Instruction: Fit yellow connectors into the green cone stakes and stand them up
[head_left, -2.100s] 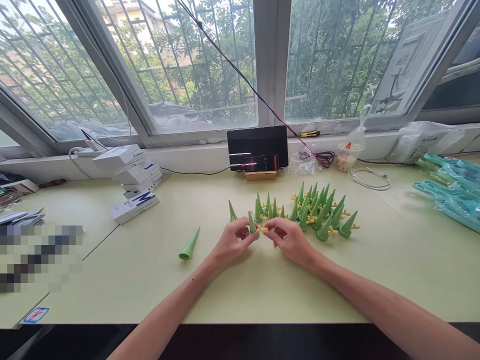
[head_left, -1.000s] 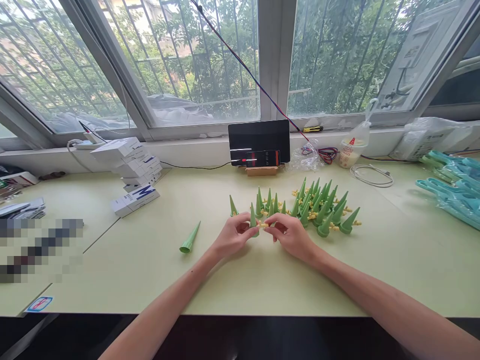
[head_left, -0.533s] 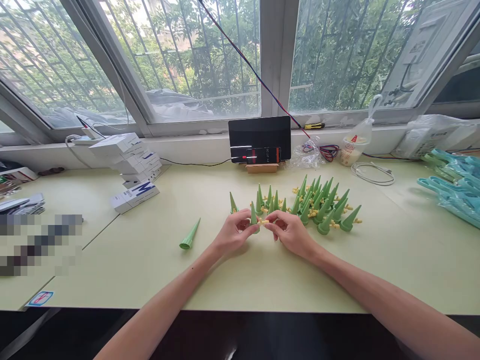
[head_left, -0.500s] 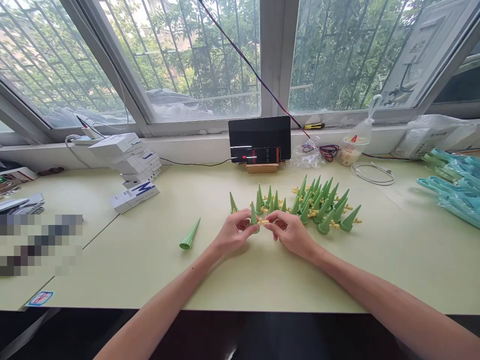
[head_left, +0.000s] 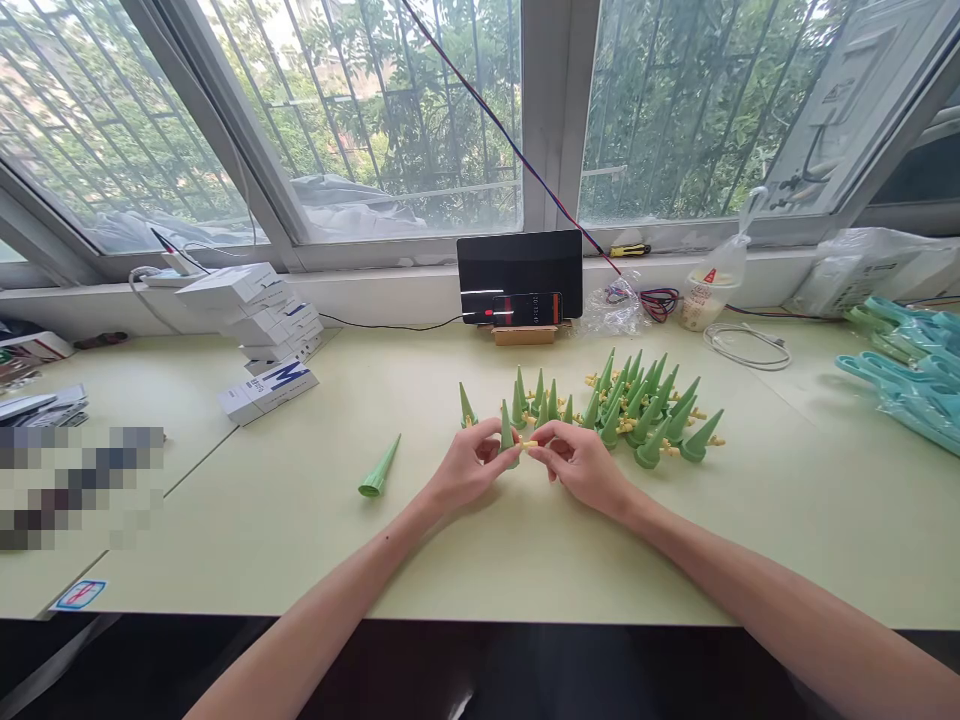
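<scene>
Between the finger and thumb of my left hand (head_left: 471, 464) is an upright green cone (head_left: 507, 430). My right hand (head_left: 576, 460) pinches a small yellow piece (head_left: 529, 445) that meets the cone's right side. Behind my hands stand several green cones with yellow pieces, and a larger cluster of them (head_left: 637, 400) spreads to the right. One cone (head_left: 466, 405) stands just behind my left hand. A lone green cone (head_left: 381, 468) lies on its side to the left, with no yellow piece visible on it.
A black tablet (head_left: 517, 270) and a phone (head_left: 527, 309) lean at the back of the table (head_left: 300, 540). White boxes (head_left: 270, 390) are stacked at the left. A bagged cup (head_left: 705, 298), a white cable (head_left: 746, 346) and teal plastic parts (head_left: 915, 385) lie to the right.
</scene>
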